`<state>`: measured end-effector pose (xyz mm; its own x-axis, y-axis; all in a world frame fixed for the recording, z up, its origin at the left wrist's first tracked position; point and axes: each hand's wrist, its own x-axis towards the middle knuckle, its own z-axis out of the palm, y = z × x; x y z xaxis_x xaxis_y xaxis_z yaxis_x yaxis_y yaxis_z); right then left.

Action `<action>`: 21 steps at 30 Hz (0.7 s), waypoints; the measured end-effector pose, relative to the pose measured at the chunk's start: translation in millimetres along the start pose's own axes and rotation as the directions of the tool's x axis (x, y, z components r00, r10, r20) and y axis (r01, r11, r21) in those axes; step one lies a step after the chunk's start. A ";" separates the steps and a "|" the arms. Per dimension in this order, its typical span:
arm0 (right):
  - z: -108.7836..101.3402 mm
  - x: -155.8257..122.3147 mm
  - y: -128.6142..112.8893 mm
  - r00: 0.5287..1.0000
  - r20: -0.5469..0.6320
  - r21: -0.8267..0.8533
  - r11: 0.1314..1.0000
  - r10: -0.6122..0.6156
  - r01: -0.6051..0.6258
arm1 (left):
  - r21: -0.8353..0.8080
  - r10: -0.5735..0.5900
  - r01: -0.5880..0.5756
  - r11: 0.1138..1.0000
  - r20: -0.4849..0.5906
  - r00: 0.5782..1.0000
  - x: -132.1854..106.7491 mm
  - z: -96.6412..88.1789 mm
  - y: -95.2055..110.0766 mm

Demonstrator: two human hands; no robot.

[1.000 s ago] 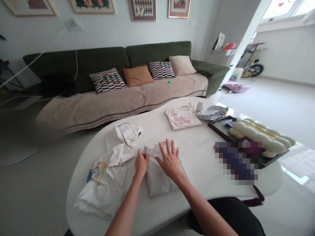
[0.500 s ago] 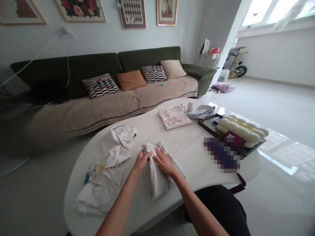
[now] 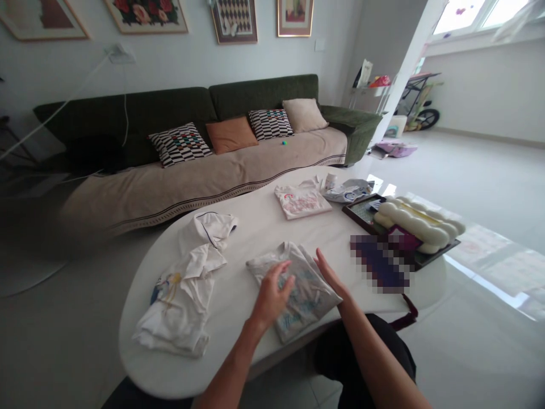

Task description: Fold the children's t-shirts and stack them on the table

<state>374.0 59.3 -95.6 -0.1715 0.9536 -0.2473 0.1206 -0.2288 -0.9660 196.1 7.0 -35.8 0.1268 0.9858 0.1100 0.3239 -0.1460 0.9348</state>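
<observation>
A folded pale grey garment (image 3: 298, 289) with light blue lettering lies on the white oval table (image 3: 255, 238) right in front of me. My left hand (image 3: 272, 295) rests on its left half with fingers spread and flat. My right hand (image 3: 330, 275) stands edge-on along the garment's right side, fingers straight and together, holding nothing. A heap of unfolded white clothes (image 3: 187, 278) lies to the left. A folded white shirt with a pink print (image 3: 301, 200) sits farther back on the table.
A dark tray (image 3: 366, 218) with a cream wavy cushion-like object (image 3: 419, 218) and a blurred patch stands at the table's right. Crumpled plastic packaging (image 3: 349, 190) lies behind it. A green sofa (image 3: 191, 119) with cushions runs along the far wall.
The garment was bunched between both hands; it now lies flat and wider, turned print-side up. Both hands moved right and opened onto it. The camera view shifted slightly.
</observation>
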 end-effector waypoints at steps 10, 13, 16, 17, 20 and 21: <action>-21.0 32.2 -0.5 0.978 -0.192 -0.518 0.855 -0.080 -0.032 | -0.379 -0.571 0.470 0.797 -0.222 0.790 37.9 -39.3 -99.0; -3.5 46.3 -3.1 0.964 -0.243 -0.565 0.823 -0.106 -0.052 | -0.376 -0.531 0.420 0.826 -0.267 0.804 48.6 -34.3 -97.2; 4.9 51.7 -5.7 0.955 -0.270 -0.588 0.806 -0.121 -0.064 | -0.320 -0.455 0.359 0.877 -0.306 0.836 49.4 -37.9 -90.9; 4.8 51.8 -6.5 0.955 -0.269 -0.588 0.806 -0.122 -0.063 | -0.315 -0.432 0.338 0.887 -0.305 0.849 49.5 -40.3 -87.6; -2.8 49.5 -7.5 0.965 -0.240 -0.566 0.823 -0.107 -0.049 | -0.392 -0.397 0.306 0.867 -0.174 0.901 56.2 -45.2 -75.1; -6.8 48.6 -7.1 0.967 -0.234 -0.555 0.830 -0.099 -0.049 | -0.434 -0.392 0.308 0.847 -0.118 0.912 61.2 -44.6 -71.1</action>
<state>371.4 108.6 -100.3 0.0510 0.9908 -0.1257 0.6514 -0.1284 -0.7478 139.0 81.4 -80.5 -0.1220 0.9665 -0.2260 -0.0936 0.2155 0.9720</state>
